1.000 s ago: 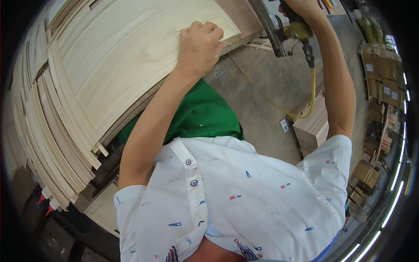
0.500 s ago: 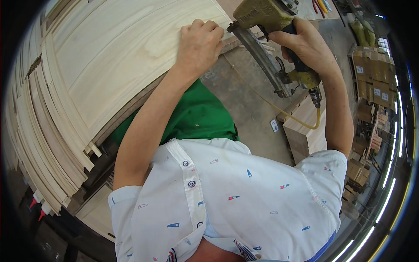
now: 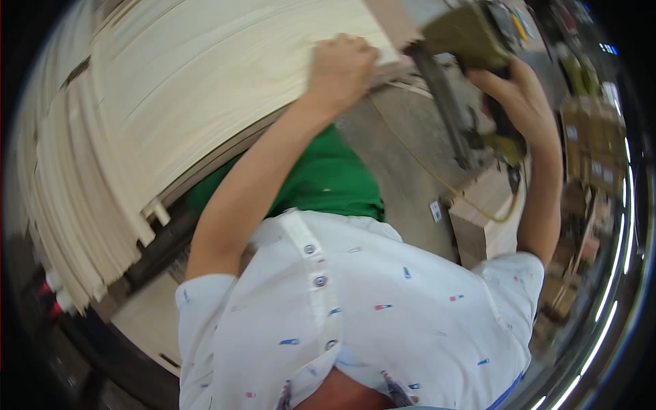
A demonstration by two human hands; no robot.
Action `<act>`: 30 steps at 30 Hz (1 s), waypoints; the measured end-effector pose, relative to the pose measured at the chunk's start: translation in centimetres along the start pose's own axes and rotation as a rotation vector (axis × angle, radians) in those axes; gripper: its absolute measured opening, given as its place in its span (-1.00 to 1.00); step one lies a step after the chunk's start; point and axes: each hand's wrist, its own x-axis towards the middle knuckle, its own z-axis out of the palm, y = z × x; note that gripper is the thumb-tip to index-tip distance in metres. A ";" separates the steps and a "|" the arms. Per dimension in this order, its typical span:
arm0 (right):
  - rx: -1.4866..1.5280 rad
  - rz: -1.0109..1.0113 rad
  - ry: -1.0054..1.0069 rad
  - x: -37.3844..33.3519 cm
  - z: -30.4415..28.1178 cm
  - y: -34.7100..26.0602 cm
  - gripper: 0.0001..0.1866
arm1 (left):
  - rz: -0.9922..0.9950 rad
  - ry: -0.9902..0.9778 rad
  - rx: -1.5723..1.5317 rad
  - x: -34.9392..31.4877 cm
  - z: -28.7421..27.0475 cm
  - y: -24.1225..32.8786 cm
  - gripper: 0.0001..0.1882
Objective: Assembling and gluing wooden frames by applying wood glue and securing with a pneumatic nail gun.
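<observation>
A pale wooden panel [image 3: 225,75] lies at the upper left. My left hand [image 3: 342,74] is on it near its right end, fingers curled with knuckles up; whether they pinch anything is hidden and blurred. In my right hand [image 3: 523,102] is a nail gun [image 3: 465,34], gripped by its handle and held up just right of the panel's end. Its long magazine [image 3: 444,102] slants down toward me, and its nose is close to the panel's corner. From the handle's base runs a thin yellowish air hose [image 3: 471,203], looping back left under the panel's edge.
Stacked wooden strips [image 3: 82,191] fill the left side, with red-tipped white bottles [image 3: 61,301] beside them. Below the nail gun stands a light wooden block [image 3: 482,222] on the concrete floor [image 3: 403,164]. Cardboard boxes [image 3: 593,147] are piled at the far right.
The whole view has shifted and blurred, carrying the panel and both hands rightward in the picture. The nail gun is slightly farther from the panel's end. Both hands keep their shape.
</observation>
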 end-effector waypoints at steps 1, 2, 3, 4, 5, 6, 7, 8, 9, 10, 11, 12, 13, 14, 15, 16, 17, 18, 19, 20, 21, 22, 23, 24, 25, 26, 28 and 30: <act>0.007 -0.014 -0.001 -0.1 -0.1 0.2 -0.70 | -0.003 -0.011 -0.013 -0.2 -0.1 -0.2 -0.89; 0.020 0.037 0.024 -0.9 0.2 -0.2 -0.71 | -0.024 -0.124 0.110 -0.2 -0.3 0.5 -0.87; 0.017 0.114 0.066 -2.4 -0.3 -0.4 -0.72 | -0.055 -0.258 0.075 0.0 -1.3 1.9 -0.76; 0.044 0.106 0.075 -2.8 -0.3 0.3 -0.74 | -0.050 -0.139 -0.031 -1.3 -3.3 1.8 -0.61; 0.068 0.106 0.082 -3.1 0.0 0.7 -0.76 | -0.106 -0.138 0.020 -3.0 -6.2 0.9 -0.61; 0.102 0.072 0.067 -3.5 0.6 0.2 -0.78 | -0.125 -0.190 0.017 -4.6 -9.6 -0.3 -0.56; 0.136 0.043 0.054 -3.4 1.2 -0.6 -0.79 | -0.143 -0.240 0.008 -6.6 -13.1 -1.3 -0.51; 0.161 0.037 0.013 -2.8 1.7 -0.4 -0.79 | -0.179 -0.226 0.062 -8.5 -16.1 -2.1 -0.51; 0.179 0.020 -0.017 -2.8 1.7 -1.4 -0.80 | -0.205 -0.186 0.102 -10.7 -19.7 -2.8 -0.51; 0.197 0.002 -0.044 -2.8 2.0 -2.3 -0.81 | -0.262 -0.177 0.152 -12.9 -23.0 -3.2 -0.52; 0.199 -0.009 -0.053 -2.5 2.7 -3.1 -0.81 | -0.308 -0.166 0.199 -14.7 -25.6 -3.6 -0.53; 0.199 -0.047 -0.096 -1.8 3.4 -4.0 -0.80 | -0.344 -0.185 0.222 -15.7 -27.4 -4.0 -0.55; 0.199 -0.086 -0.139 -1.2 4.3 -4.6 -0.79 | -0.381 -0.205 0.244 -16.5 -28.3 -4.2 -0.57; 0.210 -0.144 -0.148 -1.3 5.3 -6.0 -0.77 | -0.378 -0.203 0.243 -17.1 -28.5 -4.5 -0.57; 0.205 -0.146 -0.149 -1.1 6.1 -7.2 -0.77 | -0.402 -0.236 0.247 -17.7 -28.8 -4.7 -0.58; 0.196 -0.186 -0.174 -0.7 7.1 -8.1 -0.76 | -0.433 -0.273 0.259 -18.2 -29.0 -4.7 -0.59; 0.188 -0.225 -0.197 -0.3 7.9 -8.8 -0.76 | -0.441 -0.272 0.267 -18.5 -29.1 -4.6 -0.59; 0.181 -0.218 -0.181 -0.4 8.0 -9.6 -0.76 | -0.420 -0.273 0.268 -18.1 -28.8 -4.8 -0.61; 0.160 -0.240 -0.219 -0.4 8.0 -10.3 -0.74 | -0.399 -0.273 0.269 -17.8 -28.6 -5.0 -0.63; 0.139 -0.260 -0.256 -0.6 8.0 -11.0 -0.73 | -0.385 -0.267 0.258 -17.4 -28.4 -5.3 -0.63; 0.138 -0.269 -0.264 -0.7 8.5 -11.9 -0.73 | -0.369 -0.255 0.274 -17.7 -28.5 -5.3 -0.65; 0.144 -0.310 -0.295 -0.9 9.1 -12.9 -0.72 | -0.353 -0.244 0.289 -18.0 -28.6 -5.2 -0.67; 0.148 -0.351 -0.327 -0.9 9.5 -13.5 -0.70 | -0.363 -0.241 0.297 -18.2 -28.6 -5.1 -0.67; 0.154 -0.384 -0.317 -1.0 9.9 -13.7 -0.70 | -0.349 -0.224 0.299 -18.1 -28.5 -5.2 -0.69; 0.149 -0.385 -0.313 -1.0 10.1 -14.1 -0.70 | -0.335 -0.207 0.303 -18.1 -28.4 -5.2 -0.71; 0.123 -0.388 -0.336 -1.0 10.2 -14.6 -0.71 | -0.334 -0.202 0.301 -18.1 -28.4 -5.3 -0.71; 0.093 -0.387 -0.355 -1.0 10.6 -15.5 -0.71 | -0.329 -0.187 0.307 -18.1 -28.2 -5.3 -0.72; -0.012 -0.445 -0.371 -1.0 11.0 -16.5 -0.69 | -0.324 -0.173 0.309 -18.1 -28.1 -5.5 -0.72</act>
